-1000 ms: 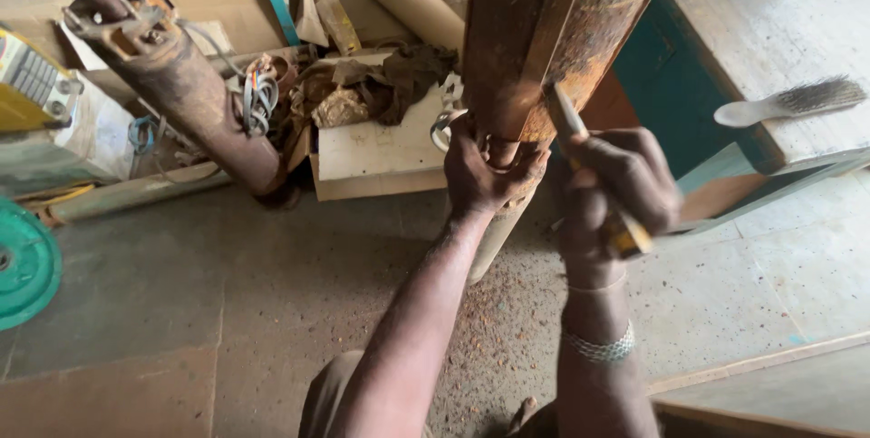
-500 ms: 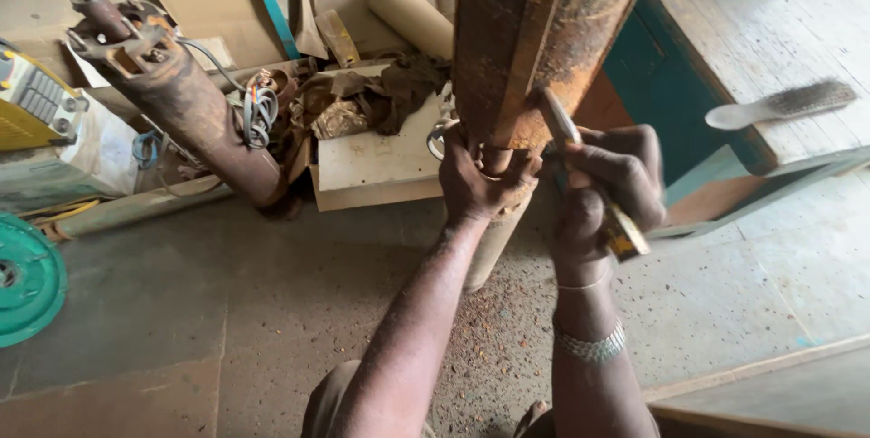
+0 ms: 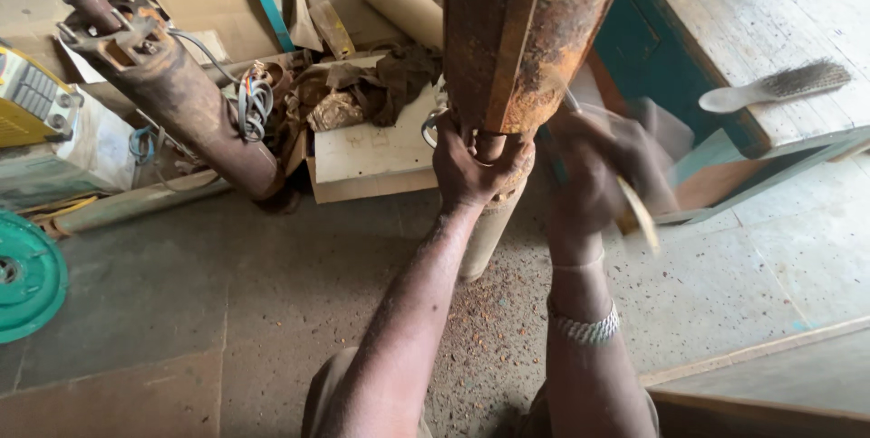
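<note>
- Looking down from my head camera, I see a tall rusty cylinder [image 3: 526,30] standing upright in front of me, its lower end meeting a narrower pale shaft [image 3: 488,230] that reaches the concrete floor [image 3: 163,293].
- My left hand [image 3: 476,166] is closed around the bottom of that rusty cylinder, fingers wrapped over the joint where it meets the shaft.
- My right hand [image 3: 594,175] is blurred just beside the cylinder's right edge; it is clenched on a tool with a pale handle [image 3: 639,211], whose kind I cannot tell through the blur.
- A metal bracelet [image 3: 584,327] sits on my right wrist.
- Rust-coloured grit lies scattered on the floor around the foot of the shaft.
- To the left, a second rusty pump body [image 3: 181,98] leans at a tilt, wires [image 3: 254,98] coiled against it.
- Behind my left hand lies a cardboard box [image 3: 372,157] with rags and scraps.
- At the right, a wire brush [image 3: 779,85] rests on a wooden bench [image 3: 725,30].
- A green disc [image 3: 27,279] lies at the far left edge.
</note>
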